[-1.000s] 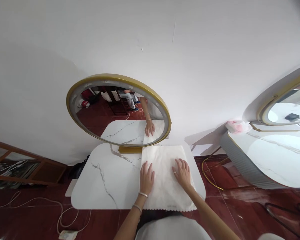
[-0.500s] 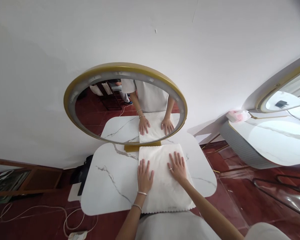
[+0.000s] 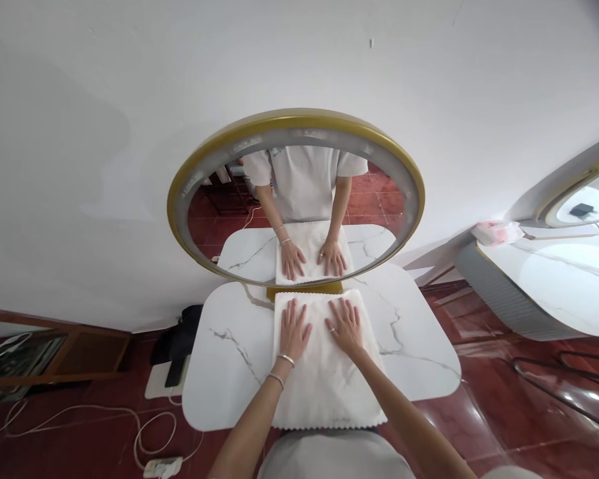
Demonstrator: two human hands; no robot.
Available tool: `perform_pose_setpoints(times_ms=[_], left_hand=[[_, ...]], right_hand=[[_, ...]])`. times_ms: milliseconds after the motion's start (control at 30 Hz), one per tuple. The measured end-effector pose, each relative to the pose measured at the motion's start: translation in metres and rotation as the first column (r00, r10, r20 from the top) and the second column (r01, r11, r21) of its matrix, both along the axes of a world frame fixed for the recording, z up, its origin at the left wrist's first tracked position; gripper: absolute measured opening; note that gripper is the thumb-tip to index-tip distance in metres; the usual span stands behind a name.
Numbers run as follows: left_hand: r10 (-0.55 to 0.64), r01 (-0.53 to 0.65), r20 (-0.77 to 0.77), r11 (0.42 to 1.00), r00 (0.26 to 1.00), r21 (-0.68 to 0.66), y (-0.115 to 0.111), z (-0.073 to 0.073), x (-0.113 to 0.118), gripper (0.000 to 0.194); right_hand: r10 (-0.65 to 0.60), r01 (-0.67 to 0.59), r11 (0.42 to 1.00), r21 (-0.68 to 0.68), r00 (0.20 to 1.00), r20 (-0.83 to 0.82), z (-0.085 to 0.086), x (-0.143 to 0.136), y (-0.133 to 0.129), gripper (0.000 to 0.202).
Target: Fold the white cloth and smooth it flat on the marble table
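A white cloth [image 3: 324, 392] with scalloped edges lies spread on the marble-patterned table [image 3: 219, 379], its near end at the table's front edge. My left hand [image 3: 293, 332] rests flat on the cloth's left side, fingers spread and pointing away from me. On its upper right, my right hand [image 3: 347, 327] also lies flat with the fingers apart and a ring on one of them. Neither hand grips anything. Just beyond the cloth stands a gold-framed oval mirror [image 3: 299, 193], which reflects both hands, the cloth and my light shirt.
A second table [image 3: 544, 273] with a pink-and-white packet [image 3: 496, 233] and another mirror [image 3: 594, 193] stands at the right. White cables and a power strip [image 3: 163, 467] lie on the red floor at the left, near a wooden cabinet [image 3: 87, 352]. Black metal legs [image 3: 554, 392] show at right.
Both hands have slid on the cloth, the left one slightly farther from me, the right one slightly left. The camera view has shifted, so the mirror and table appear farther right.
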State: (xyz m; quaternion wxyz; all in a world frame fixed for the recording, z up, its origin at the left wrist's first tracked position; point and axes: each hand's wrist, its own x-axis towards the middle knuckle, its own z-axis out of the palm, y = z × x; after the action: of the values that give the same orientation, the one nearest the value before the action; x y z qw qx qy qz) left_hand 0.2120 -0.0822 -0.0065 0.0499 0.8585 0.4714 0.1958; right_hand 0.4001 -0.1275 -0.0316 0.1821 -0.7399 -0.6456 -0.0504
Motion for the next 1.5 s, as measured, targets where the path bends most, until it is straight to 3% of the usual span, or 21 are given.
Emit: perform_pose_setpoints(times_ms=[167, 300, 433, 700, 800, 967, 1067, 1200, 1333, 1500], left_hand=[[-0.037, 0.037, 0.002, 0.999, 0.999, -0.007, 0.002, -0.004, 0.028, 0.058], [-0.014, 0.015, 0.025, 1.0, 1.0, -0.018, 0.002, -0.004, 0.022, 0.058], [0.023, -0.022, 0.024, 1.0, 0.999, -0.022, 0.009, -0.001, -0.005, 0.059], [0.095, -0.095, -0.021, 0.995, 0.995, 0.006, 0.026, 0.002, -0.084, 0.059], [0.113, -0.113, -0.012, 0.994, 0.993, -0.001, 0.026, 0.002, -0.098, 0.056], [0.07, -0.072, 0.093, 0.997, 0.993, 0.012, -0.004, 0.002, -0.085, 0.037], [0.015, -0.015, 0.08, 1.0, 0.997, -0.003, -0.042, 0.0, -0.068, 0.038], [0.06, -0.06, 0.007, 0.998, 0.998, -0.017, -0.078, -0.002, -0.059, 0.053], [0.08, -0.08, -0.012, 0.997, 0.997, -0.019, -0.078, 0.001, -0.07, 0.057], [0.099, -0.099, -0.063, 0.995, 0.993, 0.002, -0.069, 0.005, -0.11, 0.058]], right_hand=[[-0.052, 0.051, 0.998, 0.024, 0.998, 0.044, -0.005, 0.025, -0.01, 0.063], [-0.017, 0.015, 0.999, 0.038, 0.998, 0.065, 0.001, 0.017, -0.008, 0.065], [0.018, -0.02, 0.999, 0.037, 0.999, 0.046, 0.008, -0.01, 0.004, 0.068], [0.101, -0.101, 0.995, 0.024, 0.995, -0.007, 0.015, -0.085, 0.027, 0.068], [0.1, -0.1, 0.995, 0.013, 0.995, -0.009, 0.015, -0.1, 0.029, 0.066], [0.096, -0.097, 0.995, 0.028, 0.995, 0.026, 0.009, -0.086, 0.025, 0.064], [0.041, -0.044, 0.998, 0.049, 0.998, 0.05, 0.006, -0.062, 0.018, 0.064], [-0.007, 0.003, 0.997, 0.071, 0.999, 0.053, 0.005, -0.042, 0.011, 0.065], [0.0, 0.001, 0.994, 0.109, 1.0, -0.005, 0.004, -0.056, 0.012, 0.066], [0.113, -0.107, 0.979, 0.175, 0.993, -0.027, 0.002, -0.097, 0.023, 0.062]])
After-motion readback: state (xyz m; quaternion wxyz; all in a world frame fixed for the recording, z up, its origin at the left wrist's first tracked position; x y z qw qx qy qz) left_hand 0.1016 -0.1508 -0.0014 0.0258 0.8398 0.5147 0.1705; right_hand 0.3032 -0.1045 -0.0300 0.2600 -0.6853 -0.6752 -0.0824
